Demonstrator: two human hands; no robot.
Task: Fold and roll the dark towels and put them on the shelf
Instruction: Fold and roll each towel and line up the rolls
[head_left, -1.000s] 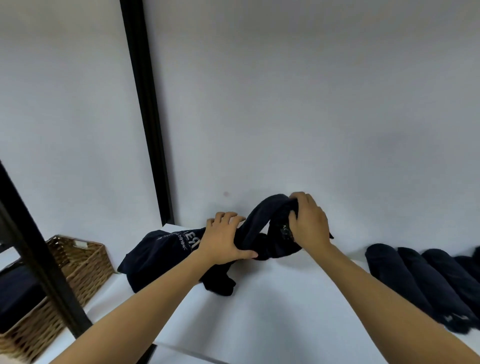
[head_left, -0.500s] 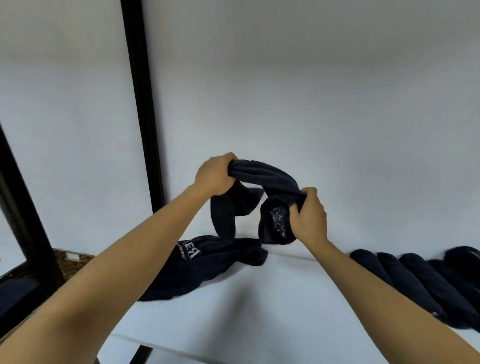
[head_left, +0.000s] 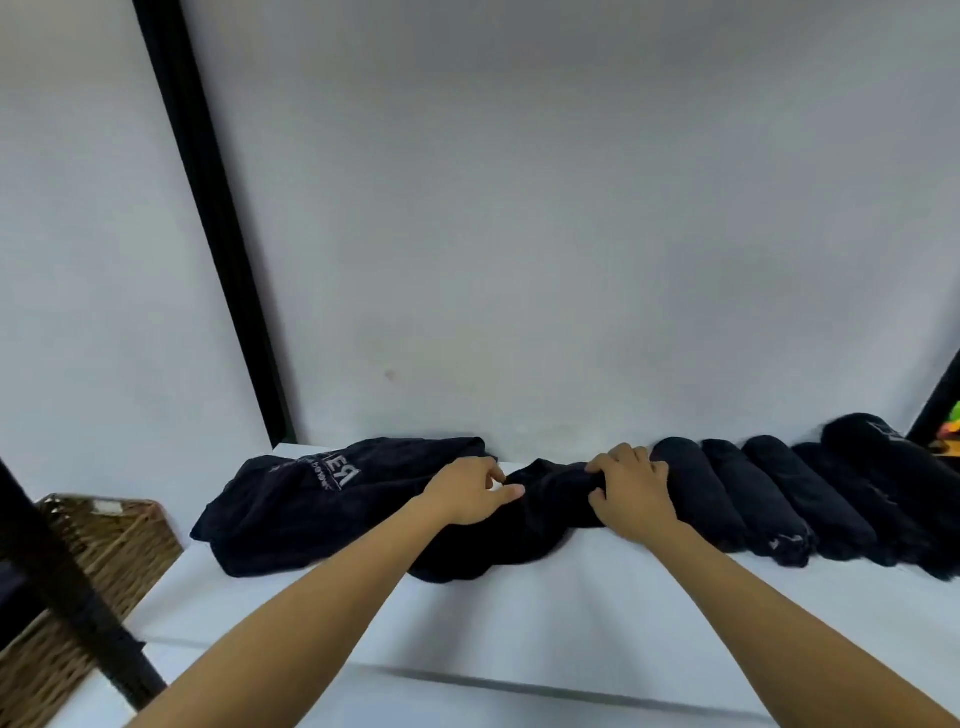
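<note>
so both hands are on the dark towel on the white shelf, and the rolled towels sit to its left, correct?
Not quite. In the head view the left hand and right hand are on the dark towel on the white shelf, but the rolled towels sit to its right, not its left.

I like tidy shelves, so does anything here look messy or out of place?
Yes. The loose towel with white lettering lies crumpled at the left of the shelf, unlike the neat rolled towels lined up at the right.
</note>
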